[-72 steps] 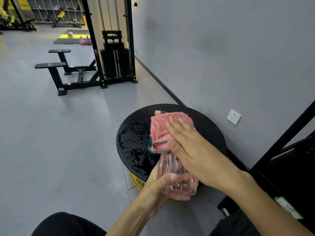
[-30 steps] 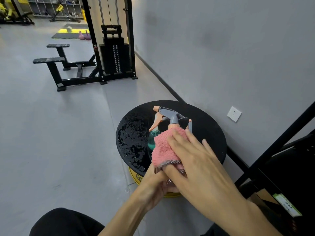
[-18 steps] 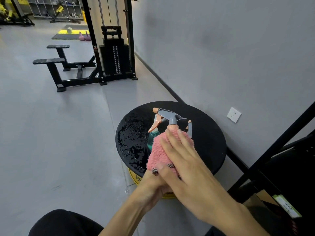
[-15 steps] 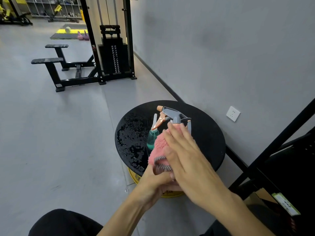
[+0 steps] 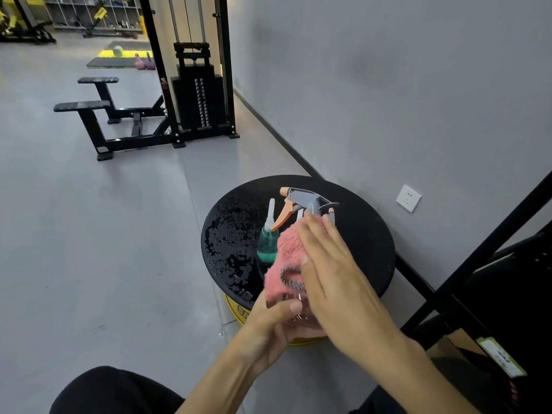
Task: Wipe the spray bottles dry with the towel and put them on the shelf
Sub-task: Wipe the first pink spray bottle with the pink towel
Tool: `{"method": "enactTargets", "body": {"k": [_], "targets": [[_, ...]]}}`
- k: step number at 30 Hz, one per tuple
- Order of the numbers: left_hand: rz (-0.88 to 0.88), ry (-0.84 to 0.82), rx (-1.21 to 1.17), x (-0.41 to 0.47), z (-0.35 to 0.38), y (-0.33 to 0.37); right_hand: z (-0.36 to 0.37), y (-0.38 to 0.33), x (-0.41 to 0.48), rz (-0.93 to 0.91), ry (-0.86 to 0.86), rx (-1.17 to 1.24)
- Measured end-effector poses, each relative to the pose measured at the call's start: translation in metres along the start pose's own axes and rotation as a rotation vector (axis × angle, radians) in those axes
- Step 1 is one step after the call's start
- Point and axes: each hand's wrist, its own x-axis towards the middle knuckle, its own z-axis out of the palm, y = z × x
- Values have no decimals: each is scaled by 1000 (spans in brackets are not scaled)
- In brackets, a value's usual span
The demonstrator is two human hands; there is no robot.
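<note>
I hold a clear pink spray bottle (image 5: 294, 316) above the near edge of the round black table (image 5: 367, 234). My left hand (image 5: 273, 327) grips its base from below. Its grey and orange trigger head (image 5: 301, 201) sticks out at the top. My right hand (image 5: 331, 279) presses a pink towel (image 5: 283, 264) flat against the bottle's body with straight fingers. A small green bottle (image 5: 268, 243) with a white nozzle stands on the table just left of the towel.
Water drops (image 5: 230, 243) cover the left part of the table. A black shelf frame (image 5: 478, 264) stands at the right, with a labelled item (image 5: 501, 358) at its foot. A grey wall with a socket (image 5: 408, 198) is behind. A weight machine (image 5: 191, 85) stands far back.
My right hand has rubbed the towel from the trigger head down onto the bottle's body, and now shifts slightly along the body. My left hand keeps its grip on the base.
</note>
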Motion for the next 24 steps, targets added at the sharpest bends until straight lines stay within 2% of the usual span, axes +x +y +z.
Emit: {"method": "enactTargets", "body": {"k": [3,9,17,24], "targets": [[-2,-34,16,0,1,-1,-10,2,11,47,8,110],[-58,95,-73,0,1,2,1,-9,-11,-5,-1,68],[-80,15,-31,-3,5,1,-3,9,9,70,70,147],[-52,102,-210,-2,8,5,0,-9,-16,23,-2,19]]}}
